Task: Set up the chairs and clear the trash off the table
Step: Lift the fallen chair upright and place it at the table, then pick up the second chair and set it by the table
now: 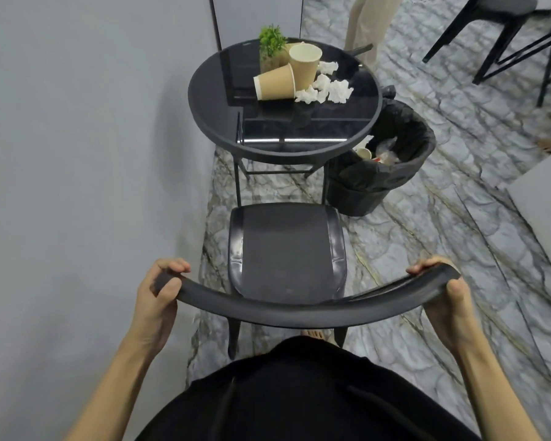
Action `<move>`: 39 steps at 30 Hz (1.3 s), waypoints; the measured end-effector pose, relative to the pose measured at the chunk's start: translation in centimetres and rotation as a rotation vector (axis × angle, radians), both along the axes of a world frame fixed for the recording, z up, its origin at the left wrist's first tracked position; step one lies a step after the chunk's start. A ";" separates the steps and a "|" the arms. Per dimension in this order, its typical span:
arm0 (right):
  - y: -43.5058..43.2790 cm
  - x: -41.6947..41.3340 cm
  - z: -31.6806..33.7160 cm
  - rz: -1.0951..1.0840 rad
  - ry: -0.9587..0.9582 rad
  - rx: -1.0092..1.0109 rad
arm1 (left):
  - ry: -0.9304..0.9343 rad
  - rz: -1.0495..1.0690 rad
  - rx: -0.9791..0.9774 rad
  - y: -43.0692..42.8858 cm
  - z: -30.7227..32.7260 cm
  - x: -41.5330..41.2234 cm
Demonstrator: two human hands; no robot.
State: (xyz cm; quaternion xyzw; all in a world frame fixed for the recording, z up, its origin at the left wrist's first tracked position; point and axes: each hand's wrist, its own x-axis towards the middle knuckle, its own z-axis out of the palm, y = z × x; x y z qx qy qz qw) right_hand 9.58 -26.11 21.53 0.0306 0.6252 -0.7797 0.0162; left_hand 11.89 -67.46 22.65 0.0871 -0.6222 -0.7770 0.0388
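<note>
Round black table point(210, 103): 2 paper cups point(304, 66), 1 tipped; crumpled tissues point(331, 89); small plant point(271, 43).

**Chair before the table, bin to its right**

The chair point(287, 249) stands on the floor point(442, 249) in front of the round table point(217, 122), its seat facing the table and its backrest nearest the person. The left hand point(159, 288) wraps the backrest's left end, the right hand point(439, 281) its right end. A wall point(77, 154) runs along the left. On the table, toward its far side, a plant point(271, 43) sits behind two cups: the upright cup point(304, 65) stands just right of the tipped cup point(275, 82), which lies on its side. Crumpled tissues point(326, 87) lie right of the cups. A trash bin point(385, 160) stands on the floor just right of the table, with rubbish in it. Another chair point(503, 30) stands well apart, far right.
</note>
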 end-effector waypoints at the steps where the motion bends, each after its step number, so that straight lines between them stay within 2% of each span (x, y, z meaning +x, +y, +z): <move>1: 0.0 0.5 0.3 0.029 -0.015 -0.010 | -0.013 -0.025 -0.003 0.0 -0.1 0.4; 4: 0.2 1.7 -0.4 0.037 0.011 -0.021 | -0.023 -0.083 -0.030 0.0 -0.5 1.7; 9: 0.6 2.3 -0.5 -0.001 -0.066 0.023 | -0.051 -0.141 -0.094 -0.3 -0.5 1.8; 15: 2.0 1.1 2.2 0.088 -0.120 0.163 | -0.186 -0.541 -0.413 -1.9 4.1 -1.9; 18: 2.7 -0.6 3.7 0.092 -0.145 0.312 | -0.221 -0.714 -0.549 0.9 6.7 -6.3; 23: 5.3 -3.3 1.9 0.086 -0.352 0.535 | -0.181 -0.903 -0.894 11.3 4.9 -13.8; 26: 7.4 -4.4 0.6 0.077 -0.474 0.606 | -0.080 -1.085 -1.170 20.1 2.9 -16.7; 29: 11.0 -5.6 -0.6 0.107 -0.554 0.689 | 0.004 -1.206 -1.356 29.1 1.1 -18.6; 33: 17.8 -7.5 -1.9 0.185 -0.637 0.837 | 0.016 -1.280 -1.511 38.9 -1.4 -21.0; 36: 23.5 -8.7 -2.8 0.210 -0.675 0.979 | 0.015 -1.272 -1.520 45.3 -2.9 -22.1; 39: 29.0 -9.4 -3.6 0.217 -0.685 1.031 | -0.006 -1.266 -1.517 51.1 -4.4 -22.4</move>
